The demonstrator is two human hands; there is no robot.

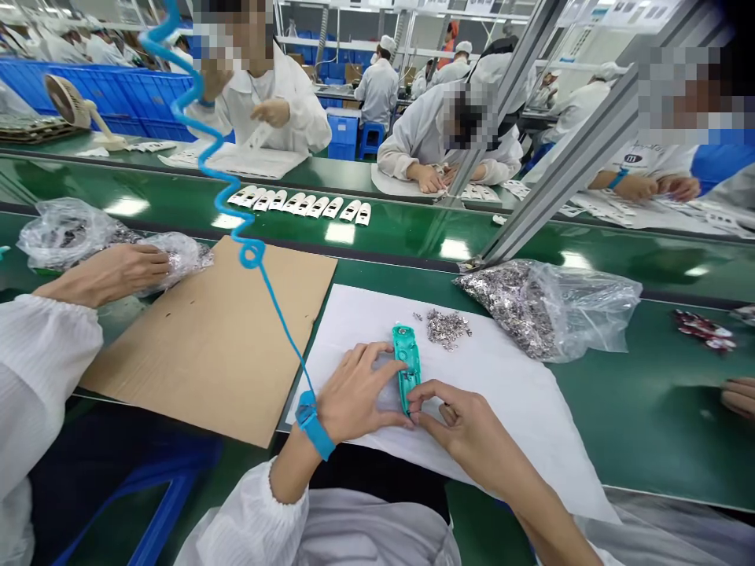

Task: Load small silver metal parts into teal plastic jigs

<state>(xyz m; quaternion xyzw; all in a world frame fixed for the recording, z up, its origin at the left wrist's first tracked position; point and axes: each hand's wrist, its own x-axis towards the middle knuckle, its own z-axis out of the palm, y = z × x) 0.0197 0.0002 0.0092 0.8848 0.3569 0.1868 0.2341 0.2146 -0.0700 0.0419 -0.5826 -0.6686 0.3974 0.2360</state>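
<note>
- Teal translucent plastic casing [406, 362]: long, narrow, lying on the white paper sheet [507, 409] close to the front edge of the green tabletop [642, 401]. Looks light and stiff, smooth enough to slip, best held along its long sides
- Left hand [359, 393]: clenched round the casing's left side, fingers curled over it; blue wrist strap [315, 424] on the wrist, coiled blue cord [221, 192] rising from it
- Right hand [460, 424]: partly open, thumb and forefinger seem to pinch the casing's lower end
- Small silver metal pieces [445, 326]: loose pile on the paper, just beside the casing
- Clear plastic bag [548, 310]: full of silver pieces, at the paper's far right corner
- Cardboard sheet [206, 338]: left of the paper
- Co-worker's hand [100, 275]: far left, by a crumpled plastic bag [180, 259]
- White plastic parts [300, 206]: row along the far belt
</note>
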